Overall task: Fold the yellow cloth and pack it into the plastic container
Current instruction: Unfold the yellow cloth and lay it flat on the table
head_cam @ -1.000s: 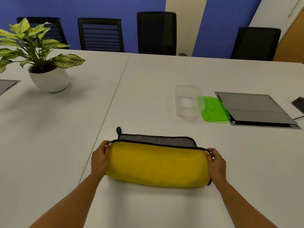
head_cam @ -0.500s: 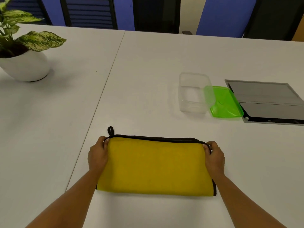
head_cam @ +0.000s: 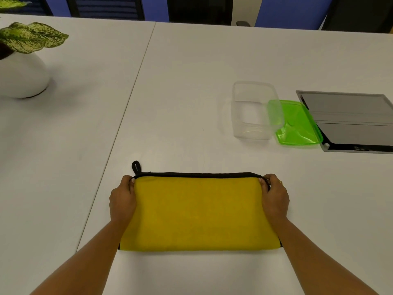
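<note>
While the yellow cloth (head_cam: 197,211) is lying folded once on the counter (head_cam: 191,81), we are pinching its far corners.
Our left hand (head_cam: 122,201) and right hand (head_cam: 275,199) are gripping unevenly, risking skewed edges; a bulky fold may be overfilling the plastic container (head_cam: 254,111) nearby.

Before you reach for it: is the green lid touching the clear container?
Touching. The head view shows the green lid tucked against the clear container, its left edge visible through the container's wall.

Yellow cloth (head_cam: 197,211) w/ black trim, folded flat on table, clear plastic container (head_cam: 254,111) open, upright, far right
</note>
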The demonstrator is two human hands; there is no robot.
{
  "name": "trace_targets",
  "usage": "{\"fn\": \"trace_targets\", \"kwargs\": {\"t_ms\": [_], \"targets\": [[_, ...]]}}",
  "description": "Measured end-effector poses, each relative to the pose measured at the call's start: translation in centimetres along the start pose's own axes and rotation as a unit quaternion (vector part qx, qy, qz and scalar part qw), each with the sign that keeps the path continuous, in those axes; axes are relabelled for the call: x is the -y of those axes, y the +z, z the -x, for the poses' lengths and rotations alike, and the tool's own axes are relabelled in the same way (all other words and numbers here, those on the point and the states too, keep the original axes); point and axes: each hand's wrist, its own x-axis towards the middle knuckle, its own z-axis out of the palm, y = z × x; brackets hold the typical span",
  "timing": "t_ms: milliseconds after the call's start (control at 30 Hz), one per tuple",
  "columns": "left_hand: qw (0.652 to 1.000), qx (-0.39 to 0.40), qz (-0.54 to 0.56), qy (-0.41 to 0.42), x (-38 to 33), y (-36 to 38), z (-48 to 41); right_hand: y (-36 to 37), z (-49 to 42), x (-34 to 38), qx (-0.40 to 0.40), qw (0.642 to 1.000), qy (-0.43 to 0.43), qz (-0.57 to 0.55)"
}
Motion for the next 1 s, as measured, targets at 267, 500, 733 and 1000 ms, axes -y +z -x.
{"fn": "trace_targets", "kwargs": {"t_ms": [267,500,733,1000], "targets": [[0.999,0.004,-0.046,0.002,-0.2,0.3,-0.7,1.0,-0.6,-0.2,-0.007,0.998,0.001,0.066],[0.996,0.025,-0.086,0.002,-0.2,0.5,-0.8,1.3,-1.3,-0.1,0.0,0.993,-0.002,0.116],[0.995,0.029,-0.095,0.028,-0.2,0.4,-0.4,1.3,-1.9,0.2,0.013,0.991,0.0,0.133],[0.993,0.019,-0.116,0.017,-0.3,0.5,-0.3,1.3,-1.8,0.1,0.023,0.986,-0.008,0.164]]}}
